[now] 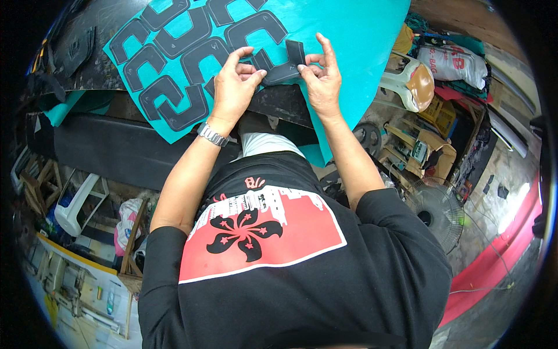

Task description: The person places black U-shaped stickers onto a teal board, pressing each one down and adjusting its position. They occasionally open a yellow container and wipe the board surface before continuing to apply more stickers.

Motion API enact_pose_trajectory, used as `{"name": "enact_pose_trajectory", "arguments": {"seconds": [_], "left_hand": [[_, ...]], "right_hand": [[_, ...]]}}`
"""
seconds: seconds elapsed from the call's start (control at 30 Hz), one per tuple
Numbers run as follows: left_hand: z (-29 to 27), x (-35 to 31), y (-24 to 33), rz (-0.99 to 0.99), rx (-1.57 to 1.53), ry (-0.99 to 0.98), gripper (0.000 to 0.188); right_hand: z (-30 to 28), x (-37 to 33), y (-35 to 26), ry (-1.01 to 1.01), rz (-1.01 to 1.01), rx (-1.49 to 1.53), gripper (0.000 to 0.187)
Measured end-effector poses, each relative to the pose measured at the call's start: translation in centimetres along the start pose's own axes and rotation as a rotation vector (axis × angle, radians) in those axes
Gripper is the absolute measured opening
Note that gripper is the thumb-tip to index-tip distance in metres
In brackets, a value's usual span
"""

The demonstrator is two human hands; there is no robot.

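Observation:
A black U-shaped flat piece (281,74) is held between my two hands over the front edge of a teal sheet (363,52). My left hand (237,84) pinches its left side between thumb and fingers. With thumb and fingers, my right hand (323,81) grips its right side, the index finger raised. One arm of the piece stands up toward the far side. Several similar black U-shaped pieces (197,53) lie in rows on the sheet, left of and beyond my hands.
A dark work table (110,58) lies under the sheet, with black scraps (78,52) at its left. White plastic stools stand left (75,203) and right (398,84). A fan (436,212) is at my right, near a yellow crate (439,116) and a cardboard box (437,152).

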State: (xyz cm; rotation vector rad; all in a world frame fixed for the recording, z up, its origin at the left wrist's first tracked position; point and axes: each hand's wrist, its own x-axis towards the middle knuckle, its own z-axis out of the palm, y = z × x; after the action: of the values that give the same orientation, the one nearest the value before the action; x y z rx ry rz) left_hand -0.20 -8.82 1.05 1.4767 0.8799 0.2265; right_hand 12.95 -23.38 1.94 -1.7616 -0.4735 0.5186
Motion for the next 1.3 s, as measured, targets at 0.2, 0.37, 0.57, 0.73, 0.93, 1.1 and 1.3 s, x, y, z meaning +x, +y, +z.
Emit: {"name": "enact_pose_trajectory", "arguments": {"seconds": [0.2, 0.37, 0.57, 0.73, 0.93, 1.1, 1.3], "left_hand": [[0.1, 0.2, 1.1, 0.052, 0.116, 0.058, 0.059], [-0.1, 1.2, 1.4, 0.057, 0.252, 0.022, 0.063], [-0.4, 1.7, 1.7, 0.037, 0.357, -0.007, 0.068], [-0.5, 1.8, 2.0, 0.048, 0.394, -0.022, 0.070], [-0.4, 2.1, 2.1, 0.078, 0.474, -0.030, 0.072], [-0.4, 2.5, 2.5, 0.081, 0.557, -0.027, 0.071], [-0.2, 2.8, 2.6, 0.103, 0.650, -0.056, 0.070]], "right_hand": [[0.5, 0.0, 0.9, 0.069, 0.019, 0.047, 0.078], [0.8, 0.1, 1.7, 0.084, 0.010, 0.062, 0.075], [0.9, 0.1, 1.8, 0.081, 0.027, 0.062, 0.074], [0.8, 0.2, 2.1, 0.082, 0.044, 0.074, 0.075], [0.9, 0.2, 2.4, 0.091, 0.028, 0.027, 0.075], [0.9, 0.1, 2.0, 0.074, 0.003, -0.030, 0.075], [0.7, 0.2, 1.5, 0.032, 0.087, -0.065, 0.076]]}}
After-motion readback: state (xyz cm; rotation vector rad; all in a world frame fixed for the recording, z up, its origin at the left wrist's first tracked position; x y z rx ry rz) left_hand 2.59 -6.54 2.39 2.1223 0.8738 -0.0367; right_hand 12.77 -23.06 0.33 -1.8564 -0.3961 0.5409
